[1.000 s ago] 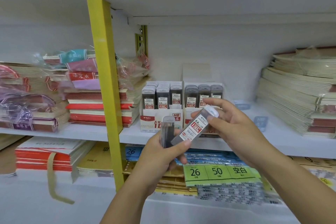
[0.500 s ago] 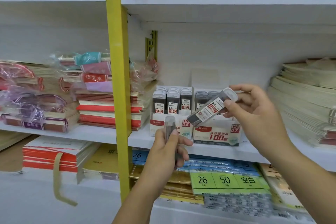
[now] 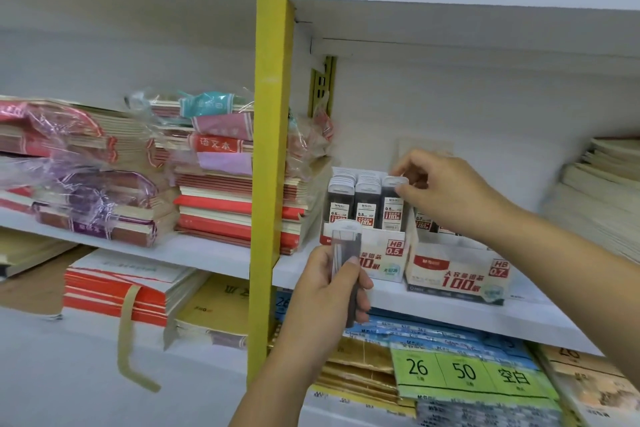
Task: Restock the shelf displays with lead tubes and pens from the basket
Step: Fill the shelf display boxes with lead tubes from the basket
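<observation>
Shelf [image 3: 450,315] job, up close.
My right grip [image 3: 446,198] pinches the top of one lead tube [image 3: 392,208] standing in the 0.5 box [image 3: 384,263]. My left grip [image 3: 332,288] holds a second lead tube [image 3: 346,246] upright, just in front.

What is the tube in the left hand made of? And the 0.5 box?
Tube in the left hand: probably clear, shiny plastic; the dark insides show through, with a pale cap. Box: probably thin cardboard, matte white with red print and folded edges.
</observation>
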{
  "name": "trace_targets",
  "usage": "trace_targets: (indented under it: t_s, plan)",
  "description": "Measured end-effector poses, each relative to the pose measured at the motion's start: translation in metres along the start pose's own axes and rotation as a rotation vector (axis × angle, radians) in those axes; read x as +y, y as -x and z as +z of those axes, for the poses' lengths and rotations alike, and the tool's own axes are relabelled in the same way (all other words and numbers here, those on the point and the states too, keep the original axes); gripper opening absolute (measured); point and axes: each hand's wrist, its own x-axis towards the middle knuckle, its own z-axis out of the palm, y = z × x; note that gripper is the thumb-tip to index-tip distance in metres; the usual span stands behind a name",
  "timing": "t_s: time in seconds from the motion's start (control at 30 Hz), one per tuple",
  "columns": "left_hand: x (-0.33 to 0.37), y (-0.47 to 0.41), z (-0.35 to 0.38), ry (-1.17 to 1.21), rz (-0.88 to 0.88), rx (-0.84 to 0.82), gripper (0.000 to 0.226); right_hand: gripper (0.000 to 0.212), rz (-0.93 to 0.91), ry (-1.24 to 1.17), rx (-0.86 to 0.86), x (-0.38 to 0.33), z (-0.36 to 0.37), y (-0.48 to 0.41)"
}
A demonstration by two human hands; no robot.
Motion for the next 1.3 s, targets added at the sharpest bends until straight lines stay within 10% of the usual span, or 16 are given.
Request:
trace_targets:
  t_s: [0.23, 0.5, 0.93, 1.3]
  plan:
    - [0.005, 0.004, 0.003, 0.055, 0.047, -0.019, 0.012, 0.027, -0.072, 0.329, 0.191, 0.001, 0.002, 0.004]
    - [0.009, 0.01, 0.01, 0.001, 0.143, -0.087, 0.017, 0.023, -0.036, -0.448, -0.124, -0.038, 0.006, 0.065]
    - [0.011, 0.01, 0.005, -0.02, 0.193, 0.018, 0.019, 0.028, 0.263, -1.021, 0.053, -0.009, 0.002, 0.075]
    - [-0.009, -0.002, 0.007, -0.917, 0.556, 0.248, 0.06, 0.024, -0.155, -0.231, 0.331, -0.011, -0.028, 0.041]
